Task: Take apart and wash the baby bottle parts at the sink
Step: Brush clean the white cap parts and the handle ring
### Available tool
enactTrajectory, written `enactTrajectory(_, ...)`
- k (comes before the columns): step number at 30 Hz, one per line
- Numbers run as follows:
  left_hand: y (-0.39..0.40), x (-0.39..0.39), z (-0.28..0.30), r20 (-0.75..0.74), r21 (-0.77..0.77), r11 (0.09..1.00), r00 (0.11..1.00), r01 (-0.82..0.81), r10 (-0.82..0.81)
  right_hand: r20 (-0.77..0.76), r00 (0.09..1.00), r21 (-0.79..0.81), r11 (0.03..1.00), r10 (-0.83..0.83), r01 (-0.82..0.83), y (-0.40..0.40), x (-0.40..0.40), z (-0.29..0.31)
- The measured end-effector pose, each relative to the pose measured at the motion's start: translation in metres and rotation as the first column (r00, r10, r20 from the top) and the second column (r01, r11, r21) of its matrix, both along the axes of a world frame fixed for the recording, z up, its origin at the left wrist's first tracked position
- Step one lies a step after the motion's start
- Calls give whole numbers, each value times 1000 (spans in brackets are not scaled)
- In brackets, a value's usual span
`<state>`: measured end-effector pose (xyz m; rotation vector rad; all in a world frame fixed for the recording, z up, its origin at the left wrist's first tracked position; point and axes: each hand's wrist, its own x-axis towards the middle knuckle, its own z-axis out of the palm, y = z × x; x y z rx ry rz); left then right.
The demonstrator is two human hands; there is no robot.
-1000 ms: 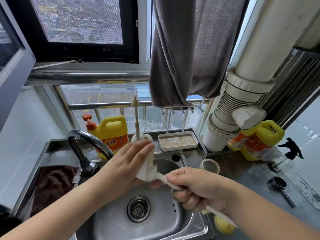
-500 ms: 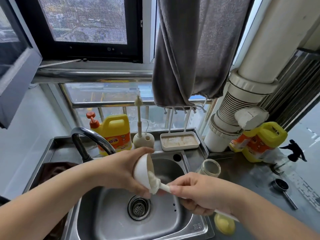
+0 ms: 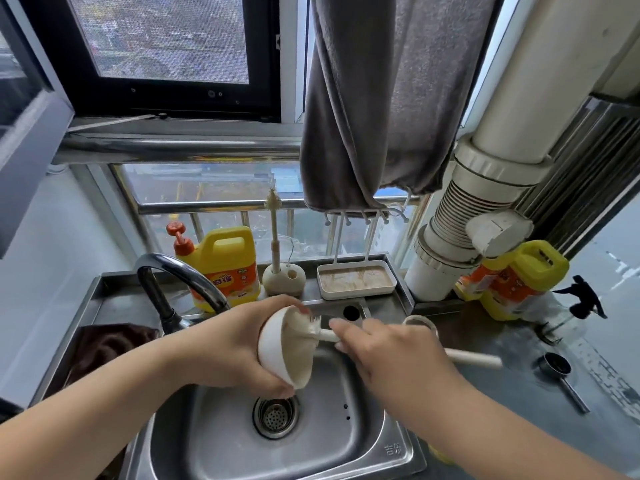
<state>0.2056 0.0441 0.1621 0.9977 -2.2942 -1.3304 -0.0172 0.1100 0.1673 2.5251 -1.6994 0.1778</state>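
Left hand (image 3: 239,344) grips white domed bottle cap (image 3: 277,348), mouth rightward; right hand (image 3: 388,351) holds brush (image 3: 471,357) inside.

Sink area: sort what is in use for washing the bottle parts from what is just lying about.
In use:
left hand gripping the white bottle cap
right hand holding the bottle brush
sink

Lying about:
yellow detergent jug
small brush in holder
drying tray
glass jar
measuring scoop
grey towel

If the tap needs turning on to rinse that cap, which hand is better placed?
Probably the left hand: it holds the white cap right beside the faucet. The right hand grips the brush, farther away.
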Motion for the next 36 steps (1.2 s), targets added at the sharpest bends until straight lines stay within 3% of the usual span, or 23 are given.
enactTrajectory(3, 7, -3, -3, 84, -330, 944, 995, -29, 60, 260, 953, 415, 909, -154, 34, 4, 1, 1)
enactTrajectory(6, 8, -4, -8, 115, -622, 783, 990, 8, 81, 450, 832, 737, 660, -323, -143, -3, -1, 14)
enactTrajectory(8, 4, -5, -8, 136, -760, 649, 985, 35, 106, 487, 684, 857, 449, -543, -253, -7, -4, 19)
enactTrajectory(10, 0, -5, -8, 156, -799, 599, 981, 57, 114, 470, 628, 882, 358, -620, -307, -6, -3, 21)
enactTrajectory(12, -4, -3, -11, 160, -770, 635, 983, 67, 90, 465, 719, 864, 440, -517, -243, -7, 0, 18)
enactTrajectory(14, -5, -2, -14, 113, -641, 767, 992, 23, 64, 391, 873, 715, 694, -292, -88, -11, 2, 14)
enactTrajectory(16, -6, -2, -15, 88, -448, 894, 995, -10, 55, 172, 981, 353, 936, -86, 20, -17, -3, 10)
enactTrajectory(17, -7, -2, -15, 85, -370, 929, 995, -19, 54, -8, 999, 148, 988, -39, 39, -21, -7, 6)
enactTrajectory(18, -9, -2, -16, 80, -320, 947, 995, -26, 54, -86, 996, 2, 999, -35, 35, -24, -11, -1)
enactTrajectory(20, -10, -2, -14, 77, -307, 951, 996, -23, 49, -126, 992, -95, 995, 2, -14, -24, -12, -8)
enactTrajectory(22, -10, -2, -11, 99, -374, 928, 994, -6, 46, -10, 1000, -11, 1000, -2, 2, -21, -10, -9)
enactTrajectory(23, -10, -2, -11, 124, -444, 896, 991, 10, 51, 85, 995, 120, 992, -51, 41, -18, -6, -5)
enactTrajectory(25, -12, -2, -16, 190, -625, 776, 980, 79, 54, 274, 942, 496, 867, -196, 36, -14, -5, -5)
enactTrajectory(28, -10, -5, -20, 243, -772, 618, 968, 152, 65, 411, 826, 813, 564, -386, -141, -15, -7, 1)
enactTrajectory(31, -9, -7, -21, 174, -855, 504, 983, 122, 58, 465, 580, 880, 277, -668, -386, -14, -10, 7)
enactTrajectory(34, -7, -11, -25, 150, -866, 493, 985, 87, 89, 460, 463, 834, 190, -758, -518, -15, -11, 8)
enactTrajectory(36, -3, -10, -28, 190, -789, 606, 978, 103, 81, 458, 442, 828, 190, -771, -527, -16, -10, 7)
